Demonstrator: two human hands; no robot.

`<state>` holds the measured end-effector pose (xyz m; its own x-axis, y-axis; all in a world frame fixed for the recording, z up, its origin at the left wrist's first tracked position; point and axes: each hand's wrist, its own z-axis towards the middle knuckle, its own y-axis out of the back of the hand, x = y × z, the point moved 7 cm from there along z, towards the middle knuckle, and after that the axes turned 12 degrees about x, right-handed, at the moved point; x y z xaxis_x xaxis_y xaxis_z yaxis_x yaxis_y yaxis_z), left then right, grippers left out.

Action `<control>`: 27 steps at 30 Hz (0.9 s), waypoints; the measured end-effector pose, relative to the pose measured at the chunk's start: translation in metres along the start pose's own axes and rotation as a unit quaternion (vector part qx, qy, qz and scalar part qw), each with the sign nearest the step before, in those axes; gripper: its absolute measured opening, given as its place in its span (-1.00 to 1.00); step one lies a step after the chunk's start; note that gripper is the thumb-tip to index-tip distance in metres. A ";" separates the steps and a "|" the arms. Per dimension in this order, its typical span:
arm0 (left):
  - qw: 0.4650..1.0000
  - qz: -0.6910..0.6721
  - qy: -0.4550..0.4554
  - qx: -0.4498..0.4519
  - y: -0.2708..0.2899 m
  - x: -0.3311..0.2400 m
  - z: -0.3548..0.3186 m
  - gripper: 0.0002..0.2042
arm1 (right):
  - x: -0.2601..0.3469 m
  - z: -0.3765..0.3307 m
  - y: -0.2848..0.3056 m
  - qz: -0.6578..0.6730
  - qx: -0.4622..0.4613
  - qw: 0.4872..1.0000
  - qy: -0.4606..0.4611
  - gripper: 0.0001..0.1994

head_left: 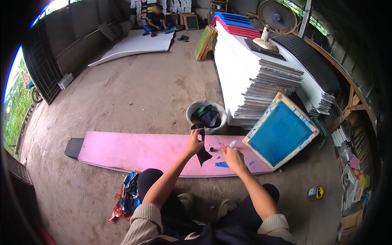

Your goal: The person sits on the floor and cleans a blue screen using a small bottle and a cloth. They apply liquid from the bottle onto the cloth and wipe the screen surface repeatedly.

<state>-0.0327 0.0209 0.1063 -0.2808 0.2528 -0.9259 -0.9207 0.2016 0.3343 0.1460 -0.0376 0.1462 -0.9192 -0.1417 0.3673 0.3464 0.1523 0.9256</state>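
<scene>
The head view looks down on a person seated on a concrete floor before a long pink foam board (pixel 139 153). The left hand (pixel 194 142) is raised just above the board with its fingers pinched on a dark rag (pixel 203 154), which hangs down from the grip. The right hand (pixel 233 157) is closed around a small white-capped bottle (pixel 232 144), held tilted over the board next to a blue smear of ink (pixel 221 164). A tiny dark cap (pixel 211 149) lies on the board between the hands. A blue-meshed screen-printing frame (pixel 281 131) rests with one corner on the board's right end. Behind the board stands a bucket (pixel 194 110) stuffed with cloths, beside a tall stack of white sheets (pixel 241 77).
</scene>
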 end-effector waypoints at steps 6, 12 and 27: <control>0.968 -0.068 0.002 0.243 -0.040 -0.049 -0.005 -0.44 | -0.037 0.000 0.044 0.353 -0.029 0.935 -0.033 -0.73; 0.946 -0.111 -0.043 0.303 -0.049 -0.074 -0.011 -0.48 | -0.033 0.013 0.003 0.518 0.104 0.849 0.006 -0.57; 0.992 0.036 -0.002 0.117 -0.023 -0.084 -0.006 -0.63 | -0.052 0.013 0.035 0.640 -0.028 0.767 -0.027 -0.67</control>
<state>0.0110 -0.0104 0.1751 -0.3429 0.2779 -0.8973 -0.8099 0.3965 0.4323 0.2040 -0.0121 0.1586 0.1759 0.1311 0.9756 0.9779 0.0907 -0.1885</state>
